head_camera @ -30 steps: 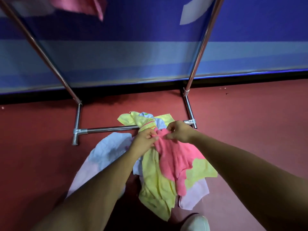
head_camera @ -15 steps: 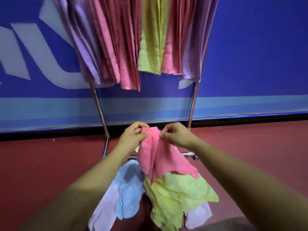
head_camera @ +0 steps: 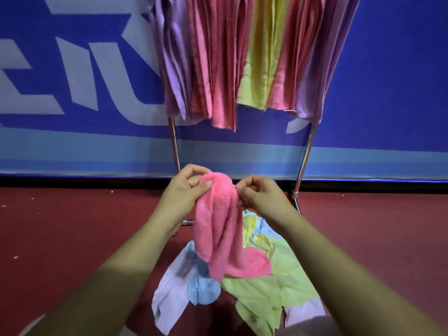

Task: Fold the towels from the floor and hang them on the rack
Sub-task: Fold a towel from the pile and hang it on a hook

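While the left hand (head_camera: 186, 192) pinches the pink towel (head_camera: 218, 229) at its bunched top and the right hand (head_camera: 263, 198) seemingly nips an edge, it dangles between them over the floor pile (head_camera: 271, 287); so slight a pinch could let it drop.

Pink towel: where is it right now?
In the head view the pink towel hangs at centre, pinched at its top by the left hand and right hand, over the floor pile, before the rack.

The rack (head_camera: 306, 154) with hung towels (head_camera: 242, 57) fills the upper centre. Mid-frame, left hand (head_camera: 184, 192) and right hand (head_camera: 261, 197) hold a towel (head_camera: 218, 226) above the floor pile (head_camera: 266, 294).
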`<move>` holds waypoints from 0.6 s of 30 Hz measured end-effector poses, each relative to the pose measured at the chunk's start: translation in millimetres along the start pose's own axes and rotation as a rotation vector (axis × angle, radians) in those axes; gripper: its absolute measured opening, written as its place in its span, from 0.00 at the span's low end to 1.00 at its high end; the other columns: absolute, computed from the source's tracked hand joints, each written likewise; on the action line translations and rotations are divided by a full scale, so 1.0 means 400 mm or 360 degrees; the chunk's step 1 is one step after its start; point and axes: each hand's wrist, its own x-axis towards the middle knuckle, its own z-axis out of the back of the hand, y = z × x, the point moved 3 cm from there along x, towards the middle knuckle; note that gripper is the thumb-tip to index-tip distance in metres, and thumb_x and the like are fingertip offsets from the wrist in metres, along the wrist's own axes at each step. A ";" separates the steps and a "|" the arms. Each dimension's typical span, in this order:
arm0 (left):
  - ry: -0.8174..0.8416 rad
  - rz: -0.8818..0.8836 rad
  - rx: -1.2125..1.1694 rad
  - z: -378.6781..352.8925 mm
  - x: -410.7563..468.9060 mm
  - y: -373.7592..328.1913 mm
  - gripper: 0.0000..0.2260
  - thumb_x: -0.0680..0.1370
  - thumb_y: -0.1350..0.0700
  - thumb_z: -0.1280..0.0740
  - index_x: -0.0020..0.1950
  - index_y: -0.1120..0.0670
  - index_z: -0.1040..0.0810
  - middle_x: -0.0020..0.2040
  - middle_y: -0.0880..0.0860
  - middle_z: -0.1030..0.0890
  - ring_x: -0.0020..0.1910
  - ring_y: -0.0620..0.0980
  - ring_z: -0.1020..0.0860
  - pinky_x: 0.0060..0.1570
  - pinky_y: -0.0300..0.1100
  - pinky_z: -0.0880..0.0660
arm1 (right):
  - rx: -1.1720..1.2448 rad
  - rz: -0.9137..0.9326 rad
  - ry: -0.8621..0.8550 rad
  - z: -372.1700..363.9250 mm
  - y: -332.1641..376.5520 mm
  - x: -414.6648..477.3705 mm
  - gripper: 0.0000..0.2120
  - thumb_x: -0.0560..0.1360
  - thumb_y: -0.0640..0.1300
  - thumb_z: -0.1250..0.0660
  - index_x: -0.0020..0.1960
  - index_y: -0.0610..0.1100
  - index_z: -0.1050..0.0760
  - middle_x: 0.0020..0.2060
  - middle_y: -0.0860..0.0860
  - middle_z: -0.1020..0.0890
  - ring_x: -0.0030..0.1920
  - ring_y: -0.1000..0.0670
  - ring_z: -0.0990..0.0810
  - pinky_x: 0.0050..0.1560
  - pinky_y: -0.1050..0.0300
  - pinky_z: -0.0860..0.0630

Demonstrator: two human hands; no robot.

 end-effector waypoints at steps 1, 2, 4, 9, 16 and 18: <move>0.0012 -0.0006 0.0001 0.003 -0.007 -0.001 0.08 0.78 0.69 0.35 0.51 0.57 0.25 0.45 0.55 0.15 0.42 0.46 0.18 0.46 0.38 0.22 | 0.0167 -0.0035 0.0059 -0.012 0.008 -0.001 0.04 0.79 0.34 0.37 0.49 0.39 0.24 0.35 0.41 0.22 0.34 0.45 0.23 0.38 0.52 0.23; 0.0026 -0.0003 -0.0008 0.006 -0.014 -0.002 0.08 0.78 0.69 0.35 0.51 0.57 0.25 0.46 0.56 0.15 0.42 0.47 0.18 0.46 0.39 0.21 | 0.0298 -0.0073 0.0140 -0.026 0.014 -0.003 0.03 0.81 0.38 0.36 0.53 0.40 0.24 0.36 0.41 0.22 0.34 0.45 0.23 0.38 0.53 0.22; 0.0057 0.0025 -0.0043 0.014 -0.024 -0.002 0.07 0.78 0.69 0.35 0.52 0.58 0.25 0.47 0.57 0.15 0.42 0.49 0.17 0.44 0.40 0.20 | 0.0267 -0.0085 0.0346 -0.053 0.023 -0.006 0.07 0.80 0.44 0.33 0.56 0.42 0.21 0.37 0.44 0.21 0.37 0.45 0.23 0.41 0.54 0.23; 0.0150 0.0113 -0.0040 0.039 -0.022 0.007 0.09 0.76 0.69 0.33 0.53 0.59 0.25 0.46 0.59 0.15 0.42 0.51 0.17 0.44 0.42 0.20 | -0.0203 0.0039 0.0456 -0.079 0.024 0.018 0.07 0.74 0.43 0.25 0.45 0.40 0.20 0.34 0.44 0.20 0.36 0.49 0.23 0.42 0.51 0.26; 0.0142 0.0215 -0.0013 0.085 0.003 0.003 0.19 0.67 0.62 0.26 0.56 0.58 0.26 0.42 0.55 0.16 0.39 0.49 0.18 0.41 0.39 0.21 | -0.0292 0.0127 0.0426 -0.078 0.037 0.049 0.12 0.71 0.40 0.23 0.34 0.42 0.25 0.43 0.41 0.16 0.37 0.52 0.24 0.38 0.57 0.30; 0.0122 0.0181 0.0208 0.109 0.017 0.008 0.17 0.69 0.62 0.26 0.55 0.57 0.25 0.39 0.51 0.18 0.38 0.47 0.21 0.39 0.36 0.23 | -0.0139 0.0142 0.0416 -0.080 0.037 0.056 0.16 0.72 0.35 0.26 0.32 0.44 0.29 0.47 0.43 0.15 0.40 0.50 0.21 0.39 0.59 0.27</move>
